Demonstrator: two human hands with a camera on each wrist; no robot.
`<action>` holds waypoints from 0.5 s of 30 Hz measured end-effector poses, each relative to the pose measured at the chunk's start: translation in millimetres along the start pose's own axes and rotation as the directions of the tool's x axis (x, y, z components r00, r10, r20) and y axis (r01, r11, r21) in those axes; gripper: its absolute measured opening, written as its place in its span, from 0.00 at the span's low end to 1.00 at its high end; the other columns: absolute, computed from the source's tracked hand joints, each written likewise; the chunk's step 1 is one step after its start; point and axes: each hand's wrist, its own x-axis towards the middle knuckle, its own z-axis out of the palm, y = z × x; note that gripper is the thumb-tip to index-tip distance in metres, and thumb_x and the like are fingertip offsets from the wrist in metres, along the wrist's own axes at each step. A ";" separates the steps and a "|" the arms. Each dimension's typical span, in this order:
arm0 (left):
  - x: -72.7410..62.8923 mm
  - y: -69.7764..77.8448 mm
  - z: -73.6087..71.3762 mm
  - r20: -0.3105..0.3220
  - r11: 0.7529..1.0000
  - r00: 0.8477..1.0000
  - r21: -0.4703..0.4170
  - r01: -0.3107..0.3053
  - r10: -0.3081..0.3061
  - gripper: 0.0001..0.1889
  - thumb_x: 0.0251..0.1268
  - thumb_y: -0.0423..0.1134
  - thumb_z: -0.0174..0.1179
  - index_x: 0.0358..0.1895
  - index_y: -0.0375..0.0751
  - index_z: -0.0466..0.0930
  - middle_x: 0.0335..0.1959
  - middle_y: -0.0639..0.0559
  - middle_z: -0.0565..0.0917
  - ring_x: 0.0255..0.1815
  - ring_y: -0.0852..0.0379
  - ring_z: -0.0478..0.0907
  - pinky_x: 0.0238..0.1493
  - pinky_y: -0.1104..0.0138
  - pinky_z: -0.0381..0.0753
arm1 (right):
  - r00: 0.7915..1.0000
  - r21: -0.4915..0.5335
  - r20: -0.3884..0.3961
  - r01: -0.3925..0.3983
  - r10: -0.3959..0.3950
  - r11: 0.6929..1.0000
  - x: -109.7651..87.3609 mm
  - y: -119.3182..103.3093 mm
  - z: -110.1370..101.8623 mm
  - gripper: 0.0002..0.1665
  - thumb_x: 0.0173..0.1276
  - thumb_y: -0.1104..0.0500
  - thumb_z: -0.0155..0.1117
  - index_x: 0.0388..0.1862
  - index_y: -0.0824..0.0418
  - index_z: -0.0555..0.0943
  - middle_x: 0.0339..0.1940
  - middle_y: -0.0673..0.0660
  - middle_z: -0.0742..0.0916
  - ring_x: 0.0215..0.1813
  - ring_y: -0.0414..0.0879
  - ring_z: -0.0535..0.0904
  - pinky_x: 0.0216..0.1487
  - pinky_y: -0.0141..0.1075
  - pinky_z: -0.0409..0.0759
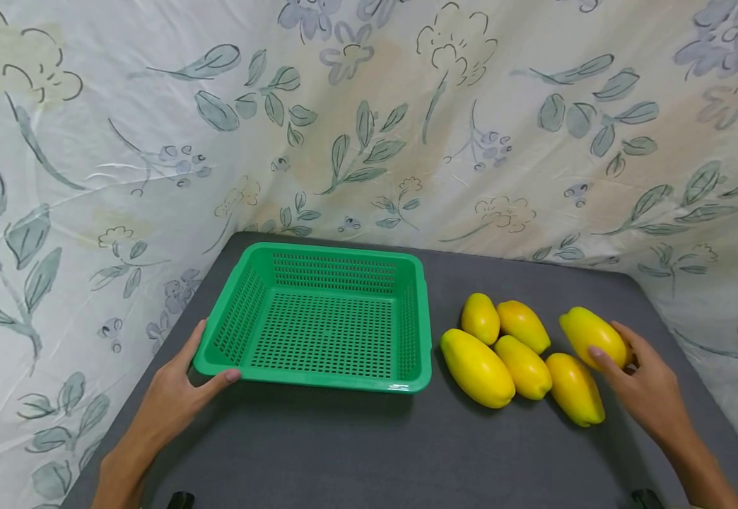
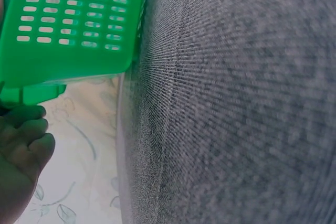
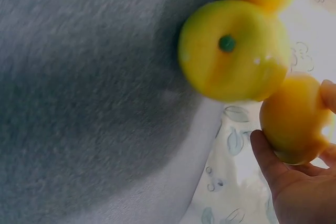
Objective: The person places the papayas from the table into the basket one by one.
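Note:
In the head view a green plastic basket (image 1: 331, 387) with slotted walls and floor holds nothing. My left hand (image 1: 172, 396) grips its near left corner, the thumb on the front rim and the fingers along the left side. In the left wrist view those curled fingers (image 2: 29, 135) show below the rim. On the right, my right hand (image 1: 649, 382) holds a yellow fruit (image 1: 592, 336), long and oval with a greenish tip, between thumb and fingers. Close by lie several similar fruits (image 1: 478, 367); one of them (image 1: 575, 389) is nearest that hand.
A dark grey cloth-covered table (image 1: 343, 452) bears the basket and the fruits. Flower-printed fabric (image 1: 369, 141) hangs behind it and along both sides. Two small dark objects (image 1: 181, 500) poke in at the bottom of the head view, near the forearms.

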 end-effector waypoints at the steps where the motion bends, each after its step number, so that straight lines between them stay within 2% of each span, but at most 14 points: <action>1: -0.1 -0.1 0.1 0.000 1.000 1.000 0.000 0.000 0.000 0.56 0.69 0.54 0.73 0.89 0.52 0.41 0.85 0.34 0.58 0.78 0.24 0.63 0.63 0.31 0.69 | 1.000 0.009 0.000 0.005 -0.005 1.000 -0.4 -2.1 0.1 0.49 0.81 0.41 0.62 0.87 0.66 0.56 0.71 0.81 0.72 0.57 0.71 0.76 0.33 0.16 0.67; 12: 0.0 -1.4 0.0 0.007 1.000 1.000 -0.006 0.001 -0.001 0.56 0.69 0.54 0.72 0.89 0.53 0.40 0.85 0.34 0.57 0.78 0.24 0.64 0.62 0.32 0.70 | 0.999 0.062 0.018 0.045 -0.046 0.997 -1.8 -19.3 1.3 0.48 0.81 0.42 0.62 0.87 0.62 0.56 0.75 0.78 0.71 0.60 0.68 0.75 0.37 0.11 0.67; 14: 0.4 -1.7 0.2 0.010 1.000 1.000 -0.012 -0.001 0.001 0.56 0.69 0.54 0.72 0.89 0.54 0.40 0.85 0.34 0.57 0.78 0.24 0.63 0.62 0.32 0.70 | 0.998 0.066 0.016 0.056 -0.058 0.996 -2.0 -21.3 1.2 0.48 0.81 0.42 0.63 0.87 0.62 0.57 0.75 0.78 0.71 0.59 0.58 0.77 0.38 0.10 0.68; 15: 0.7 -1.9 0.2 0.010 1.000 1.000 -0.015 -0.002 0.002 0.56 0.70 0.54 0.72 0.89 0.54 0.40 0.85 0.35 0.57 0.78 0.24 0.63 0.62 0.32 0.70 | 0.998 0.070 0.013 0.064 -0.065 0.996 -2.3 -22.5 1.3 0.48 0.80 0.42 0.64 0.87 0.61 0.57 0.75 0.77 0.71 0.58 0.50 0.77 0.39 0.10 0.68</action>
